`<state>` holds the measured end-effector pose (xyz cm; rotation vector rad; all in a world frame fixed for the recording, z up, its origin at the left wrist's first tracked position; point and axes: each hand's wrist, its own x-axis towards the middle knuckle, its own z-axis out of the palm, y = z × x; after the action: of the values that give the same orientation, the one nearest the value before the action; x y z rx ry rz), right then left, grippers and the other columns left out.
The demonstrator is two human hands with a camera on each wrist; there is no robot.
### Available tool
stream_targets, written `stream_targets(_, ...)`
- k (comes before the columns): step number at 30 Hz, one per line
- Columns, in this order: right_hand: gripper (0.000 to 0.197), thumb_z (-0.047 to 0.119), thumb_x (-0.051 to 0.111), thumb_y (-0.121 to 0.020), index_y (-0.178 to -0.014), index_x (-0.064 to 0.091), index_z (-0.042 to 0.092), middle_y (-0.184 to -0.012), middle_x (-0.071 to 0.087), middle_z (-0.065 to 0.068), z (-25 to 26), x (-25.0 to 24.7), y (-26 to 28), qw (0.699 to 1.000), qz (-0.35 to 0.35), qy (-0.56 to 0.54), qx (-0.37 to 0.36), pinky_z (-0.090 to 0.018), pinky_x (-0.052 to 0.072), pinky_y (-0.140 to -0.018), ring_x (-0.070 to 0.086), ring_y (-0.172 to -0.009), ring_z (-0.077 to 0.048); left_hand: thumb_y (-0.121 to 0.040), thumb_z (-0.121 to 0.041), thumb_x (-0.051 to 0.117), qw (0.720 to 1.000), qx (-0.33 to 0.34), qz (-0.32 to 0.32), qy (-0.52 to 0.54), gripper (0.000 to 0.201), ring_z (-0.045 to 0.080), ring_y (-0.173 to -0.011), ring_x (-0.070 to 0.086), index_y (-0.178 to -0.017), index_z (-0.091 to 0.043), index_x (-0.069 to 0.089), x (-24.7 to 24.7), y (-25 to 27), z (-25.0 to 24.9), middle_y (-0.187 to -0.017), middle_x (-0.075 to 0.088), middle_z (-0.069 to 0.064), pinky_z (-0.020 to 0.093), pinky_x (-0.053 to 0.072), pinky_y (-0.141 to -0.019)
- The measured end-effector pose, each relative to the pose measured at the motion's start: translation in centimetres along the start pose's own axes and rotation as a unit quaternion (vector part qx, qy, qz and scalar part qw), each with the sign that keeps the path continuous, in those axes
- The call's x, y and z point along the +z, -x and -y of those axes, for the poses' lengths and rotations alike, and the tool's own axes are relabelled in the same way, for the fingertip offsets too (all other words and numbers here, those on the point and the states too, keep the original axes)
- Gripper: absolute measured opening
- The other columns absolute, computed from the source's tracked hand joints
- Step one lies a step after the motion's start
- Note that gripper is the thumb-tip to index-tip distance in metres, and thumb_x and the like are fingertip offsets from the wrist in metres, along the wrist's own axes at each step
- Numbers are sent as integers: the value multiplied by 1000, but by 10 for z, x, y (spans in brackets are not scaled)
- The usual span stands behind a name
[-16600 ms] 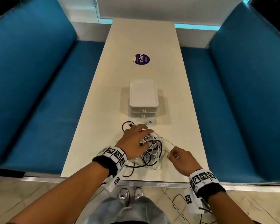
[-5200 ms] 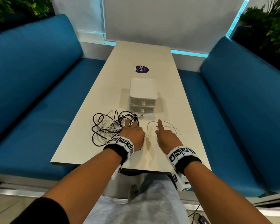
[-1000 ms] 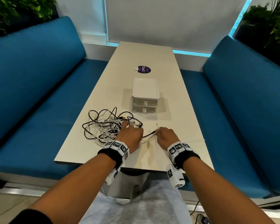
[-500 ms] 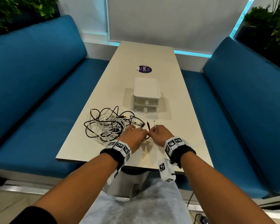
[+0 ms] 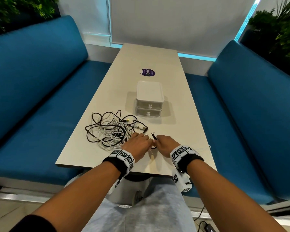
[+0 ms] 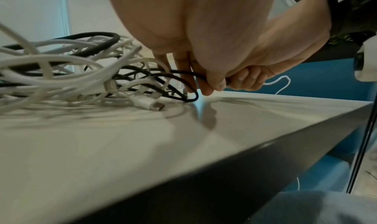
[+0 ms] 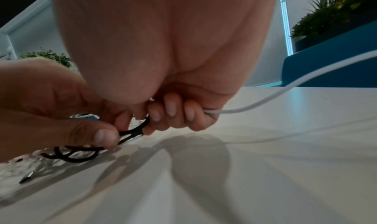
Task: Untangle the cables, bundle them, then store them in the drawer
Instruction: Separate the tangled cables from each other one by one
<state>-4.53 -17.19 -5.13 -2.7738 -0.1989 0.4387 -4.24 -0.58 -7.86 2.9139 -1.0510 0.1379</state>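
Note:
A tangle of black and white cables point(image 5: 110, 130) lies on the near left part of the table point(image 5: 182, 131). My left hand point(image 5: 138, 145) and right hand point(image 5: 164, 144) meet just right of the pile. Both pinch a thin black cable point(image 7: 132, 132) between them; in the left wrist view that black cable point(image 6: 183, 73) runs from the pile into my fingers. My right hand point(image 7: 171, 114) also holds a thin white cable point(image 7: 285, 90) that trails off to the right. The white two-drawer box point(image 5: 149, 99) stands behind the hands, both drawers shut.
A round purple sticker point(image 5: 147, 72) lies further back on the table. Blue bench seats point(image 5: 40, 101) run along both sides. The near table edge point(image 5: 141, 171) is just behind my wrists. Potted plants point(image 5: 281, 30) stand in the far corners.
My hands have come together: the right hand moved left to meet the left hand, and the black cable stretch between them has shortened.

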Motion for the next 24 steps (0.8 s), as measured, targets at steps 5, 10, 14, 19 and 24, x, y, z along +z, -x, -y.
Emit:
stream_targets(5, 26, 21, 33, -103, -115, 51, 6, -110, 62, -18, -13, -11, 1, 996, 5, 81, 32, -36, 43, -72, 60, -98, -38, -102, -30, 45, 999, -19, -18, -20, 22, 26, -109, 51, -113, -18, 60, -1, 0, 7, -111, 60, 2, 39, 35, -95)
stream_targets(10, 25, 19, 33, -101, -119, 48, 10, -105, 62, -14, -45, -28, 12, 985, -21, 132, 111, -34, 44, -66, 62, -87, -32, -90, -27, 64, 997, -25, -48, -48, 8, 24, -93, 61, -94, -24, 70, -4, 5, 23, -90, 66, -3, 38, 43, -91)
stream_targets(14, 25, 16, 32, -101, -121, 46, 9, -105, 61, -13, -50, -26, 16, 980, -44, 153, 120, -34, 43, -65, 63, -89, -31, -89, -18, 64, 998, -31, -31, -45, 9, 24, -96, 60, -95, -23, 69, -5, 3, 16, -92, 66, -2, 37, 41, -90)
stream_targets(19, 20, 6, 36, -98, -113, 50, 5, -107, 60, -14, -28, -26, 8, 994, -44, 79, 54, -34, 42, -73, 60, -99, -35, -91, -9, 53, 997, -24, 16, -74, 22, 26, -106, 56, -104, -21, 65, -10, 1, 11, -102, 66, 1, 38, 34, -98)
stream_targets(24, 21, 9, 37, -100, -104, 57, 1, -108, 58, -20, 7, -29, 11, 995, -57, 22, -74, -36, 37, -82, 55, -99, -36, -88, -1, 50, 995, -28, 50, -83, 26, 28, -105, 57, -105, -17, 62, -16, -4, 4, -102, 68, 4, 39, 36, -98)
